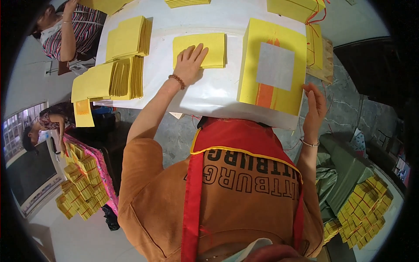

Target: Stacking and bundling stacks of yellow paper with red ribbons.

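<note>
My left hand (189,65) is open, fingers spread, palm down on a small stack of folded yellow paper (214,46) in the middle of the white table. A beaded bracelet circles that wrist. To the right lies a larger, thick stack of yellow paper (248,61) with an orange band down its top. A pale grey rectangular sheet (276,65) covers part of the band. Beside that stack's right side, past the table edge, is my right hand (316,105), its fingers loosely bent and apart. Its fingertips are close to the stack; whether they touch it I cannot tell.
Fanned yellow paper stacks (107,81) sit at the table's left. More yellow bundles (294,8) tied with red string stand at the far right. Another person (70,32) is at the far left, and a second person (54,118) bends over heaped yellow bundles (85,187).
</note>
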### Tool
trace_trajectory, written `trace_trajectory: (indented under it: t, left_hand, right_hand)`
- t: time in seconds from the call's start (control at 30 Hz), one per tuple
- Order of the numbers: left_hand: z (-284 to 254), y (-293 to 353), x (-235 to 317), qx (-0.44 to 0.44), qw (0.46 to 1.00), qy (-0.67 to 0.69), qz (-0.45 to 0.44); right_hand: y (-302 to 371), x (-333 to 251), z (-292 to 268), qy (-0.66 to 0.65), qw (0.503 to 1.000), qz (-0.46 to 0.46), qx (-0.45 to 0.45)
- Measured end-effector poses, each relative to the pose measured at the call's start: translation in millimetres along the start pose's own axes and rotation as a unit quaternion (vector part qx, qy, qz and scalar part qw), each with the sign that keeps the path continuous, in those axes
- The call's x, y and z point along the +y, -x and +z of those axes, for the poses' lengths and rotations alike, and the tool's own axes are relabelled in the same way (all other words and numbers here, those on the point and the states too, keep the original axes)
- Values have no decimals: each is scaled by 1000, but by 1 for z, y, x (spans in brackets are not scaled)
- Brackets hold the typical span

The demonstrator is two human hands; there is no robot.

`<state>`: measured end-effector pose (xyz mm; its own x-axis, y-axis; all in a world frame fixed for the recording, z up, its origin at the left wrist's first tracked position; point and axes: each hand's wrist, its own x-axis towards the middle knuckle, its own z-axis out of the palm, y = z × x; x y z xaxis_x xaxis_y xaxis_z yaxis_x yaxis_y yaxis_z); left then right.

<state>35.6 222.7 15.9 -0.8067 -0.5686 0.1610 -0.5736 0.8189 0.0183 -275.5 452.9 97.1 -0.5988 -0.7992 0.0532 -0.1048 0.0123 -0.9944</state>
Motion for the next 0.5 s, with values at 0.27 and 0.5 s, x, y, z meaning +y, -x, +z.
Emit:
trace_trajectory:
  t: [0.27,0.5]
  left_hand:
    - [-1,2,3,-33,999,21,-23]
    - [-70,-19,26,-69,997,6,17]
  right_hand:
    - [-5,-1,6,256,952,-159,-56]
    - [-5,7,4,323,917,-215,-87]
